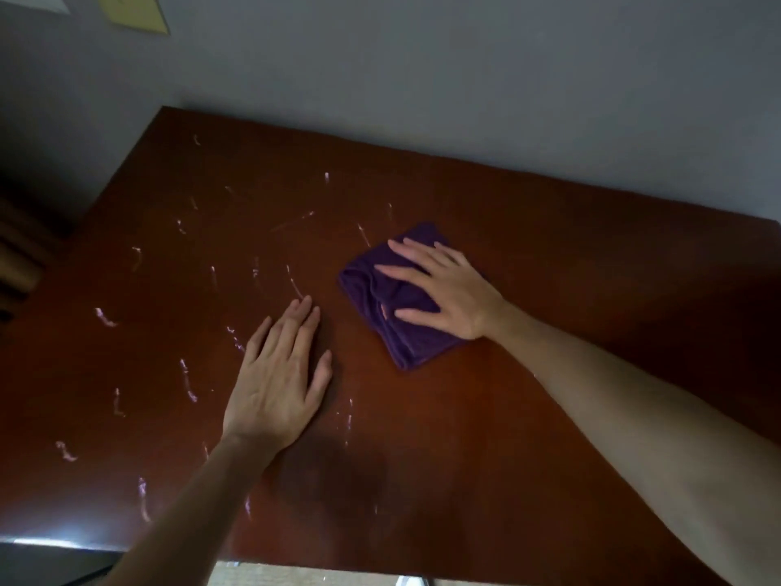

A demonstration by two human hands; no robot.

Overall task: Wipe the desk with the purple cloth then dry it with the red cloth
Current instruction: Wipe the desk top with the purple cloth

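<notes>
**Purple cloth flat under the right hand, streaks all over the left side**

Purple cloth (393, 302) sits folded into a rough square around the middle of the surface (591, 298), a bit toward the back wall. It looks like a soft, nappy microfibre type, with a few bunched folds along its left edge. The right hand (448, 289) is pressed palm-down on top of it, fingers (405, 251) spread wide and laid flat, not curled around the fabric at all.

The left hand (279, 374) is also palm-down, straight on the bare wood just left of the cloth and not touching it. Its fingers are held close together and stretched out, holding nothing.

The surface itself is a glossy reddish-brown wood top with a smooth finish. Pale wet-looking streaks (186, 378) are scattered across its left half, short and curved. Behind it is a plain grey wall (465, 78).
</notes>
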